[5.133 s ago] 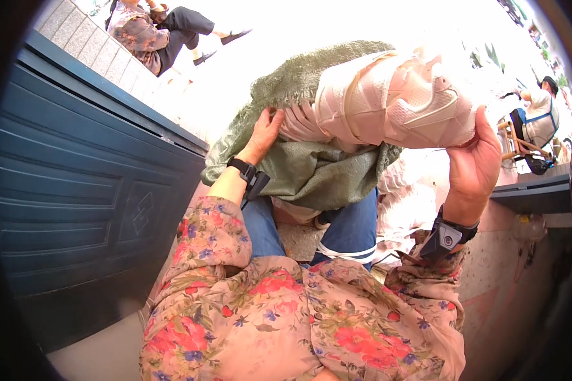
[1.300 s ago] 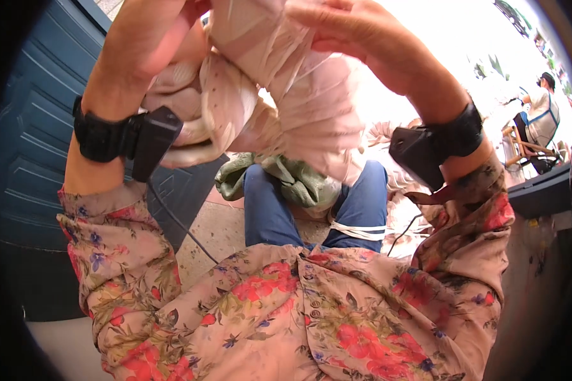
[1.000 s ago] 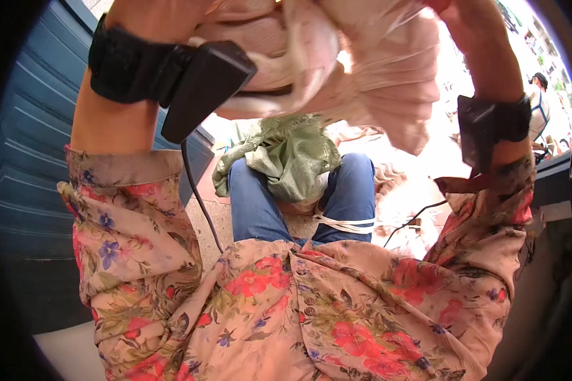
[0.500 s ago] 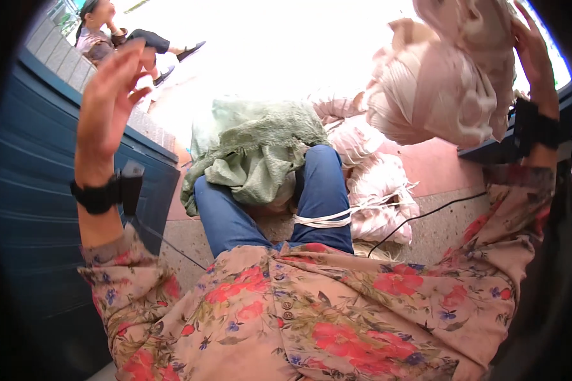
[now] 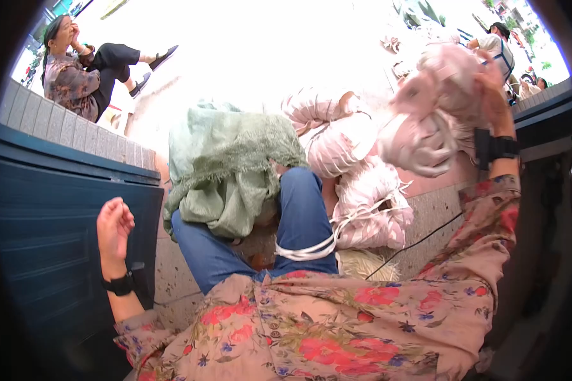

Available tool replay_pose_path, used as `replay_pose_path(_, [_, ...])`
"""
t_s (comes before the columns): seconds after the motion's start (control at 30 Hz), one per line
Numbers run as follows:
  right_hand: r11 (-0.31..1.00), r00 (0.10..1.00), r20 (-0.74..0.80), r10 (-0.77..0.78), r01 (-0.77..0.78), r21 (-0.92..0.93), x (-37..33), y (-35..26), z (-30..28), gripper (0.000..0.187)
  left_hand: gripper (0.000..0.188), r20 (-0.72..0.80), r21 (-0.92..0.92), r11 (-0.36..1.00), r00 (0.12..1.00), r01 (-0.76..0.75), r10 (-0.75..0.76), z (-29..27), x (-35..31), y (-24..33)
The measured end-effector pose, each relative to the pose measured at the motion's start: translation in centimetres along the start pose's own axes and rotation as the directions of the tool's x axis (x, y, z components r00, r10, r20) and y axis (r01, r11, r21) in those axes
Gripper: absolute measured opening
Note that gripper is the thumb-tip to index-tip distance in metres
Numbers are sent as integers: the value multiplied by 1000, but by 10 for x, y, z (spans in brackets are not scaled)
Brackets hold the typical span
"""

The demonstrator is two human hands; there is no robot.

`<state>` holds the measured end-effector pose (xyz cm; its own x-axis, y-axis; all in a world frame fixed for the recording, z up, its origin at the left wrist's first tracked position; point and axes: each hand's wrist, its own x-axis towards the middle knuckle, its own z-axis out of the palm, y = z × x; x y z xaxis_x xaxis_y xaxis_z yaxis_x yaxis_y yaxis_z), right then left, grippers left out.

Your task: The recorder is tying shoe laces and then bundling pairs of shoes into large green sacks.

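Observation:
My left hand (image 5: 115, 228) is raised beside my left thigh, its fingers curled in and nothing showing in them. At the far right, my right hand (image 5: 491, 92) is on a pale pink cloth bundle (image 5: 450, 73), blurred by motion; its grip is partly hidden. Below hangs or lies a thick looped coil of pale cloth strips (image 5: 419, 143); I cannot tell whether it is joined to the bundle. More tied pink cloth bundles (image 5: 372, 209) lie by my right knee. White cords (image 5: 308, 251) are looped around my right thigh. Green woven sacking (image 5: 235, 159) drapes between my knees.
Blue panelled metal (image 5: 70, 235) stands on my left, under a tiled ledge (image 5: 63, 127). A person (image 5: 73, 76) sits beyond it; another person (image 5: 499, 51) is at the far right. A black cable (image 5: 419, 238) crosses the floor from my right side.
My left hand has dropped from high up, its fingers going from spread to curled. My right hand and the pink bundle have shifted left and somewhat down. The whole view has shifted too.

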<state>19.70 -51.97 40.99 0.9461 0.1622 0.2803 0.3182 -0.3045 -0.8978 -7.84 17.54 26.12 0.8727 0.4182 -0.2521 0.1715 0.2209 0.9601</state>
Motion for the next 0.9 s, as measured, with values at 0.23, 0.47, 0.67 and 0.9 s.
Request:
replay_pose_path(0.23, [660,978,198,-62,189,-727,38,212,234,53,9,-66,-46,988,987,147,-150,14,0,-16])
replay_pose_path(0.47, [489,794,90,601,-276,-827,-43,277,299,75,10,-182,133,949,948,286,-260,7,-31,-34])
replay_pose_path(0.67, [515,724,211,657,-227,-826,-44,322,276,77,23,-236,200,929,936,312,-263,-1,6,-48])
replay_pose_path(0.9, [653,894,221,390,-100,-751,-47,292,267,58,78,3,617,757,962,214,-274,-3,102,-120])
